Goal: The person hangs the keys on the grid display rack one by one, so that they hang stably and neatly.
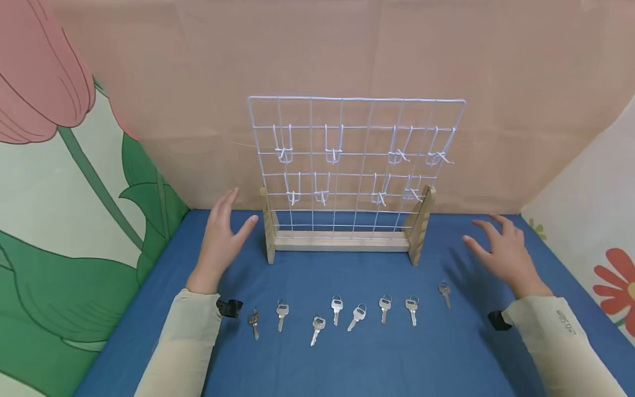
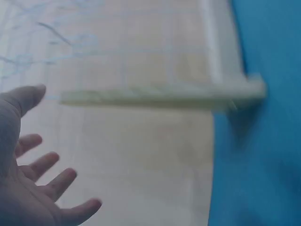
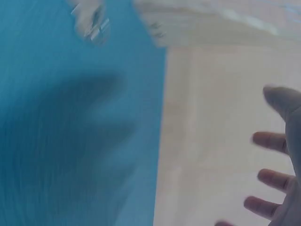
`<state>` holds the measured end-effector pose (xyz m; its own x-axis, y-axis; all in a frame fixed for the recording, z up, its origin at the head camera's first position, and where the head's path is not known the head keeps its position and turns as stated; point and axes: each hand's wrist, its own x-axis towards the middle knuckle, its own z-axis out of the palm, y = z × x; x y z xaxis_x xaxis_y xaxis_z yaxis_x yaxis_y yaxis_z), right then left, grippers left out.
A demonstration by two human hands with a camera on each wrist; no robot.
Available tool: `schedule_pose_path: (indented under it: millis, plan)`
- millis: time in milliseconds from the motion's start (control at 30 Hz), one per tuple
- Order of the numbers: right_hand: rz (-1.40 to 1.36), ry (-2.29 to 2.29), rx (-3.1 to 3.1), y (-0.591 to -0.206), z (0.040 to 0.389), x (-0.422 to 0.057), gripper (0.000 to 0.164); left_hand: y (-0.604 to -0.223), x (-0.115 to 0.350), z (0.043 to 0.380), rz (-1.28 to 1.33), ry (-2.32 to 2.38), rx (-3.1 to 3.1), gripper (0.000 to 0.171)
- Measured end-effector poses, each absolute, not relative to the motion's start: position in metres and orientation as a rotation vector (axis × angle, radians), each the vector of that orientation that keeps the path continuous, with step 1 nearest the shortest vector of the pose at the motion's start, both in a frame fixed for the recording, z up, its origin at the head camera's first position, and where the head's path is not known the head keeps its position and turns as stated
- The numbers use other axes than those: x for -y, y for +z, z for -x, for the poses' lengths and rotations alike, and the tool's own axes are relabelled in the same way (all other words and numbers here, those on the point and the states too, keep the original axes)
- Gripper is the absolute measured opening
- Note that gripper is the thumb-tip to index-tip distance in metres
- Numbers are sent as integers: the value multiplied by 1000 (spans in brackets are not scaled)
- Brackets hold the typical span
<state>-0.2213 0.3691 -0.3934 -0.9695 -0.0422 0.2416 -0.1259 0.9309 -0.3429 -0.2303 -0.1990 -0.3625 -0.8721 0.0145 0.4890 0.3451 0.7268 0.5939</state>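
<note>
Both of my hands hover apart from everything, with nothing in them. My left hand (image 1: pixel 218 240) is raised beside the left wooden foot of a white wire grid rack (image 1: pixel 354 100), thumb and fingers spread. Over at the right my right hand (image 1: pixel 506 256) hangs above the blue cloth, fingers loosely spread, nearest to a key (image 1: pixel 444 294). Several more silver keys with rings lie in a loose row before the rack, from a darker key (image 1: pixel 254 323) at the left to a key (image 1: pixel 412 310) at the right. Two rows of white hooks (image 1: pixel 334 151) hang on the grid.
A blue cloth (image 1: pixel 367 364) covers the table. The rack stands on a wooden base (image 1: pixel 342 242) near the back edge, before a tan backdrop (image 1: pixel 198 66). Panels with a painted tulip (image 1: pixel 39 71) and a red flower (image 1: pixel 617 281) flank the table.
</note>
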Motion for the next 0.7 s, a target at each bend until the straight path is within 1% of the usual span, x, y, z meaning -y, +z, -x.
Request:
schedule_pose_path:
  millis: [67, 167, 433, 567, 700]
  plan:
    - [-133, 603, 2807, -397, 218, -365, 57, -362, 193, 232, 287, -1163, 2426, 69]
    - [-133, 707, 2784, -402, 214, -361, 48, -365, 186, 238, 286, -1386, 2409, 67]
    - [-211, 1014, 2876, -419, 203, -359, 43, -381, 185, 253, 261, -1768, 2427, 62]
    - [-227, 1008, 2982, -423, 208, -359, 43, -389, 187, 258, 291, -1870, 2414, 59]
    - [-284, 987, 3075, -421, 217, -361, 38, -387, 189, 263, 300, -1927, 2392, 59]
